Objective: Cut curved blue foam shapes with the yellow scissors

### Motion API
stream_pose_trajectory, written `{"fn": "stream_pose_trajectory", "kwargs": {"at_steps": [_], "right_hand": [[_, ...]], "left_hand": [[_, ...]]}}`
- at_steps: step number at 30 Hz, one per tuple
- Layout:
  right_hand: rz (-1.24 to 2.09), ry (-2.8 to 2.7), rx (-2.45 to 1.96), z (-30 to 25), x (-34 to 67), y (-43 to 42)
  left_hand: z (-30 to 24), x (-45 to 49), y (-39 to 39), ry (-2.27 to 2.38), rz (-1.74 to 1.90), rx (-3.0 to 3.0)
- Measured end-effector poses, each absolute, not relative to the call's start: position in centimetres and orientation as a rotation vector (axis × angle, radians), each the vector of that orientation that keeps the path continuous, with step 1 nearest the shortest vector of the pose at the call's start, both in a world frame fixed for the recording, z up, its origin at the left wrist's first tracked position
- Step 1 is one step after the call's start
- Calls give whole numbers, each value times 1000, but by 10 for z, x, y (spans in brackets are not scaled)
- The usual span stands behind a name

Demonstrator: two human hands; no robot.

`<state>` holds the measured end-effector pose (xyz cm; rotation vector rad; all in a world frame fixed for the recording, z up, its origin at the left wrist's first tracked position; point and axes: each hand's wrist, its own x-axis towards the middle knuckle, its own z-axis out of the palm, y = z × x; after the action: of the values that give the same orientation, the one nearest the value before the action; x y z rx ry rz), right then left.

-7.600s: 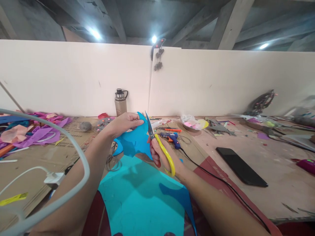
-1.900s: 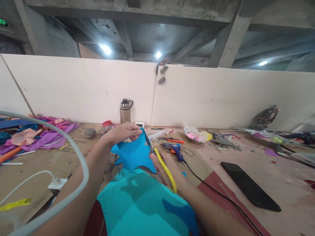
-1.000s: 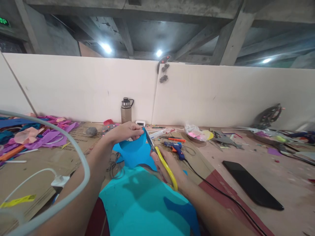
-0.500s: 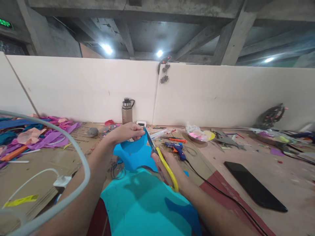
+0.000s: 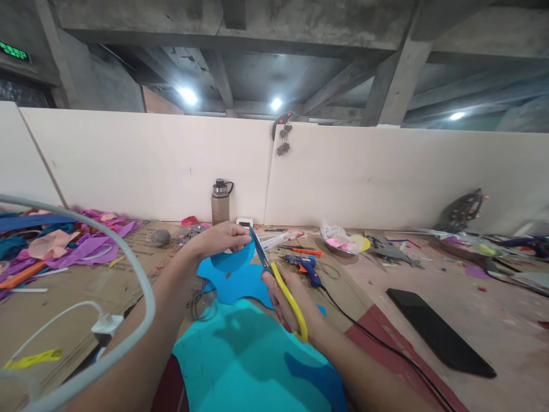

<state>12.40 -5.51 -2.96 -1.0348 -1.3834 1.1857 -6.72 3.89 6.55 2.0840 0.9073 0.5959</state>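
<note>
Our left hand (image 5: 219, 237) is pinched shut on the top edge of the blue foam (image 5: 234, 280), thumb and fingertips clamping a rounded flap of it. We can't tell whether that flap is cut free or hangs on to the rest. Our right hand (image 5: 286, 297) is wrapped around the yellow handles of the scissors (image 5: 281, 286), gripping them. The blades point up and away from us, and they're just beside the flap's right edge, right next to the left fingertips. Can't really see how wide the blades are parted.

The foam is held up off the table, between the two hands and in front of us. Below it, closer to us, is a big teal sheet (image 5: 240, 360) with a darker blue patch on its right side.

Just past the right hand lies a blue glue gun (image 5: 302, 264), and its black cord (image 5: 377, 343) runs back along our right forearm. Further right, a dark phone (image 5: 440, 340) lies flat on the table. A bowl (image 5: 343, 245) of pink and yellow bits sits behind the glue gun. A steel bottle (image 5: 219, 201) stands at the white wall behind the left hand. Off to the left there's cardboard (image 5: 86, 280), purple scraps (image 5: 81, 246) and a white cable (image 5: 64, 312).
</note>
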Motion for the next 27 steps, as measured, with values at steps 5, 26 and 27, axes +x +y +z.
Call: {"fn": "stream_pose_trajectory", "kwargs": {"at_steps": [5,26,27], "right_hand": [[1230,-1293,-1016,-31,125,-46],[936,-942,-664,-49,140,-7],[935,-917,-644,-49,139,-6]], "left_hand": [[67,-64,34,866,559,2095],[49,-35,45,1181,1408,1973],[46,-34,46,1155,1351,1878]]}}
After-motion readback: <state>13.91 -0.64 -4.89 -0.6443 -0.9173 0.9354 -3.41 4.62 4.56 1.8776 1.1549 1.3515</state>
